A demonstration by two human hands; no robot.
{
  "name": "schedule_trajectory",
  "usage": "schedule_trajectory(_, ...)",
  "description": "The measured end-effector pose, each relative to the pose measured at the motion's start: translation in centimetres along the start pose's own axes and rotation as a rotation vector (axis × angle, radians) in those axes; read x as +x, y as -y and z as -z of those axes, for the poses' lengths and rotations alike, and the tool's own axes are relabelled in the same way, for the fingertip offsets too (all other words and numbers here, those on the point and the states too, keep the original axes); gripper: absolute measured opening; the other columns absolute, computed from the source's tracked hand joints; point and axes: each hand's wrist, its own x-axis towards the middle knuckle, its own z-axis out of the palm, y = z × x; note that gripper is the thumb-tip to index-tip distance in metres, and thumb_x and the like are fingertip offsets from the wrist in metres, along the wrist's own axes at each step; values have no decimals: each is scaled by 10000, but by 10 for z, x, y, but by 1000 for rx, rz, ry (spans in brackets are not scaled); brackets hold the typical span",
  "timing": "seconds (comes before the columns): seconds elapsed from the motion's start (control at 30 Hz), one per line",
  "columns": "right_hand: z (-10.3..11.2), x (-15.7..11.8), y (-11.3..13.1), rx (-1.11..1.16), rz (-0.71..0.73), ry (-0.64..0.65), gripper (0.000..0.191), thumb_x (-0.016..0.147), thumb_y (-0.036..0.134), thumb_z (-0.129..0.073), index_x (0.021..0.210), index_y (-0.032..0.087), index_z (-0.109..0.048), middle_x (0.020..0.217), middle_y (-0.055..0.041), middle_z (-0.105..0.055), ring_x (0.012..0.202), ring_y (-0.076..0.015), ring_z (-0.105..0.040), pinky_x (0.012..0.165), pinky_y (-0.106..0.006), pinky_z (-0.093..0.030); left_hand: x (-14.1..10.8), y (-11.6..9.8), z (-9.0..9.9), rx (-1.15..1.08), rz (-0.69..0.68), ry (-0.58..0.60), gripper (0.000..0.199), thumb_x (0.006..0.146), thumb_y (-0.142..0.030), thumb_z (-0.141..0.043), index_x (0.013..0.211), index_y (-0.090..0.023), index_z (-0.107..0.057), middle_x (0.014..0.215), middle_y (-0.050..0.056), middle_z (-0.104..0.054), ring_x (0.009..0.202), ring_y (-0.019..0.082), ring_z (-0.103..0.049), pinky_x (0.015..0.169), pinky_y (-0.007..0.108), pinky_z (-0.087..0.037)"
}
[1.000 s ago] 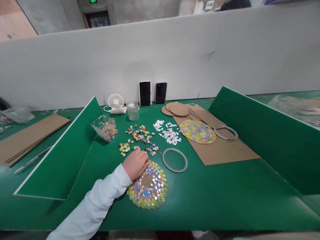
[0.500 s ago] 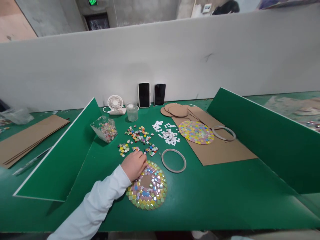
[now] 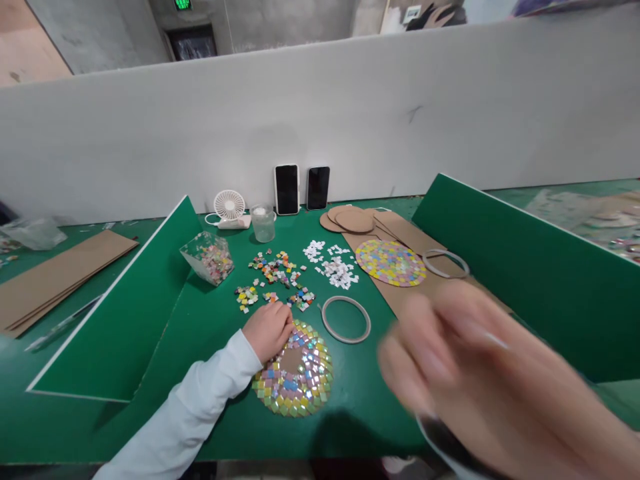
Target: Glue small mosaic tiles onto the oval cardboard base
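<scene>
My left hand [image 3: 269, 330], in a pale sleeve, is closed with curled fingers at the upper left edge of a round mosaic disc [image 3: 291, 408]. What its fingertips hold, if anything, is hidden. Shiny yellow, green, pink and blue tiles cover the disc around a bare brown centre [image 3: 291, 361]. My right hand [image 3: 450, 360] looms large and blurred at the lower right, close to the camera; its fingers are bent, but motion smears them. Just beyond the disc lie loose coloured tiles [image 3: 277, 268] and a pile of white bits [image 3: 340, 272].
A coil of pale cord [image 3: 327, 329] lies right of the disc. Behind stand a clear tub of tiles [image 3: 213, 261], a cup [image 3: 263, 225], a fan [image 3: 229, 205] and two phones [image 3: 287, 190]. A second mosaic disc [image 3: 390, 263] rests on cardboard [image 3: 383, 293]. Green panels [image 3: 120, 313] flank the workspace.
My right hand has come into view at the lower right, over the table and in front of the cardboard. My left hand stays at the disc's edge.
</scene>
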Motion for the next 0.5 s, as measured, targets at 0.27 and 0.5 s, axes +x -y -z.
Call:
schedule_trajectory(0.27,1,65,-50,-156,-100,-55,124,796,294,-347,719,197,-361,699,10,-479,633,-110,-504,651,-281,-412,0,0,0,-35,-1,-11,98,746,-196,-379,679,-163,-442,675,38,-509,660,169,-456,608,286,-378)
schedule_trajectory(0.5,0,55,-72,-585,-75,59,117,795,269,-309,722,193,-360,640,13,-452,596,-112,-450,593,-251,-370,2,1,-4,-86,4,-58,106,729,-164,-359,640,-170,-417,616,20,-477,602,153,-442,573,270,-370)
